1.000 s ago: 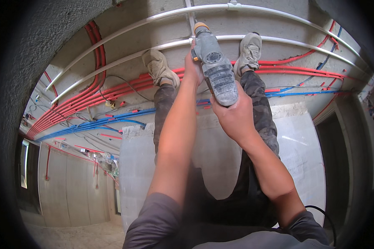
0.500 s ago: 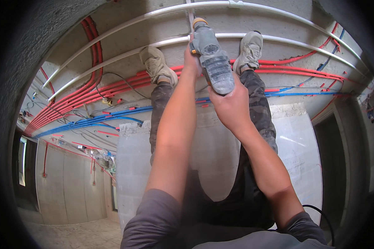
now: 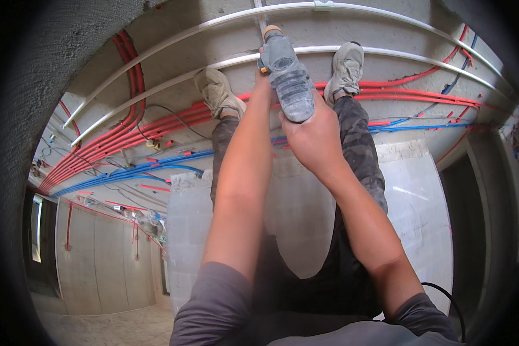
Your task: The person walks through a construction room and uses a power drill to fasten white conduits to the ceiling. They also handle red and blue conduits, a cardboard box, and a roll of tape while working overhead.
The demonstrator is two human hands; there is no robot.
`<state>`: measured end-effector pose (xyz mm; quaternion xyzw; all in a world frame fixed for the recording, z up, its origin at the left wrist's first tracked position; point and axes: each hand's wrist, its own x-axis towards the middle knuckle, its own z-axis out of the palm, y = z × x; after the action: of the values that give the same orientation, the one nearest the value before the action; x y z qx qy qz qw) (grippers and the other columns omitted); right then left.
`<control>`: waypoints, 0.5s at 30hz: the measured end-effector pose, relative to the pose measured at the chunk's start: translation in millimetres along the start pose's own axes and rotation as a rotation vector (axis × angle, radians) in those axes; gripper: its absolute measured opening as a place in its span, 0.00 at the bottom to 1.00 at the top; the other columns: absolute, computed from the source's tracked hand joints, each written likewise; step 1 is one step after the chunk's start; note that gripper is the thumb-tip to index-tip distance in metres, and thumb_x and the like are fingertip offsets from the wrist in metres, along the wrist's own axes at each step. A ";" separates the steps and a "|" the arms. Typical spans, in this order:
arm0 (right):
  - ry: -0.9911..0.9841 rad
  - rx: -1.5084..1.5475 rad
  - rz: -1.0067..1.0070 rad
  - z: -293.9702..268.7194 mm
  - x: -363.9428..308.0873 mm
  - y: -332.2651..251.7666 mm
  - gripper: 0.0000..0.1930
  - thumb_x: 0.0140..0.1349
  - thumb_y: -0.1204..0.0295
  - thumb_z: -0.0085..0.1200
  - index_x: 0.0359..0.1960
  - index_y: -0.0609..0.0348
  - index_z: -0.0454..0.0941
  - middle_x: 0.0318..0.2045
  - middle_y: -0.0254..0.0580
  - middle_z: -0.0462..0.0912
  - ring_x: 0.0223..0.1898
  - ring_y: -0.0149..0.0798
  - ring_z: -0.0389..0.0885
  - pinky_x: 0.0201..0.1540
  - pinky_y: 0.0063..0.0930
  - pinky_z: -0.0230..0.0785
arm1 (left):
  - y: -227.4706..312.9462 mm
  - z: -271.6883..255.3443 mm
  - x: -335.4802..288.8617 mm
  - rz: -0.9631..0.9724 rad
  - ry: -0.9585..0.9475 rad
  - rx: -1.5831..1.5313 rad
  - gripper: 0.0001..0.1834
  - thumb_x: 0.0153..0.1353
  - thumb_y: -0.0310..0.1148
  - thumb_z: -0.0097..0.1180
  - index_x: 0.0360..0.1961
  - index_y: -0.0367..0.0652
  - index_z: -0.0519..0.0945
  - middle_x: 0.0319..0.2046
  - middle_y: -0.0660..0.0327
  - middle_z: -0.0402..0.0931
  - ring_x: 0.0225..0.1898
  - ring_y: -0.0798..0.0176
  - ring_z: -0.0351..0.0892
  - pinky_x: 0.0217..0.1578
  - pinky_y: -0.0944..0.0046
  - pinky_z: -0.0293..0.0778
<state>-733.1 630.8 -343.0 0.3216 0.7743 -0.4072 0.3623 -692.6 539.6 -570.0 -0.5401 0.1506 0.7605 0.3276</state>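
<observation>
A dusty grey rotary hammer drill (image 3: 291, 78) with an orange collar points away from me, between my two shoes. My right hand (image 3: 316, 135) is closed around its rear grip; the trigger is hidden. Partly behind the tool body, my left hand (image 3: 263, 83) grips its front left side, though most of those fingers are out of sight. Ahead of the collar, the bit's tip cannot be made out. Close by the drill's front end runs a white pipe (image 3: 236, 59), and a narrow pale strip (image 3: 262, 20) extends beyond it.
Red conduits (image 3: 173, 118) and blue conduits (image 3: 121, 173) cross the concrete beneath and beside my shoes (image 3: 218, 92). A second white pipe (image 3: 213, 24) curves farther off. A black cable (image 3: 452, 303) hangs at my lower right. Dark doorway (image 3: 464, 213) at right; rough concrete edge (image 3: 92, 52) upper left.
The drill's rear end and my right hand have shifted slightly left and away from me. The surroundings have shifted a little in view. Both hands keep their hold.
</observation>
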 end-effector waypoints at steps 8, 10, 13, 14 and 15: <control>-0.003 0.049 0.102 -1.3 16.1 -20.3 0.15 0.55 0.75 0.65 0.44 0.64 0.78 0.37 0.53 0.86 0.41 0.50 0.86 0.47 0.37 0.75 | 6.7 -0.1 12.3 0.027 -0.033 0.051 0.28 0.69 0.59 0.45 0.51 0.45 0.76 0.42 0.56 0.80 0.40 0.54 0.81 0.42 0.51 0.81; 0.001 0.050 0.082 -1.9 16.0 -16.2 0.15 0.55 0.74 0.65 0.44 0.65 0.78 0.36 0.53 0.86 0.40 0.50 0.86 0.46 0.37 0.75 | 6.3 1.8 12.6 0.033 -0.034 0.066 0.26 0.69 0.57 0.46 0.51 0.46 0.76 0.42 0.56 0.79 0.40 0.55 0.81 0.42 0.52 0.80; 0.008 0.092 0.050 -4.6 14.2 -15.2 0.16 0.55 0.74 0.65 0.44 0.65 0.78 0.36 0.53 0.86 0.40 0.50 0.86 0.46 0.36 0.75 | 2.1 -0.5 16.2 0.056 -0.031 0.094 0.23 0.70 0.53 0.47 0.51 0.46 0.76 0.42 0.57 0.79 0.40 0.57 0.79 0.43 0.54 0.79; 0.012 0.113 0.040 -5.7 14.0 -15.4 0.16 0.55 0.73 0.65 0.44 0.65 0.78 0.36 0.53 0.86 0.40 0.51 0.86 0.45 0.36 0.75 | 1.7 -2.5 18.3 0.067 -0.029 0.110 0.22 0.70 0.52 0.47 0.51 0.47 0.76 0.42 0.57 0.78 0.40 0.57 0.79 0.43 0.55 0.79; 0.004 0.090 0.036 -6.8 14.8 -14.4 0.16 0.55 0.73 0.65 0.44 0.65 0.78 0.36 0.53 0.86 0.40 0.51 0.86 0.46 0.36 0.75 | -0.5 -6.4 20.8 0.082 -0.023 0.129 0.21 0.70 0.51 0.48 0.51 0.47 0.77 0.42 0.57 0.78 0.40 0.57 0.78 0.44 0.55 0.79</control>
<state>-754.4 633.1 -346.7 0.3521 0.7500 -0.4346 0.3531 -691.8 543.2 -591.5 -0.5023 0.2175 0.7682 0.3320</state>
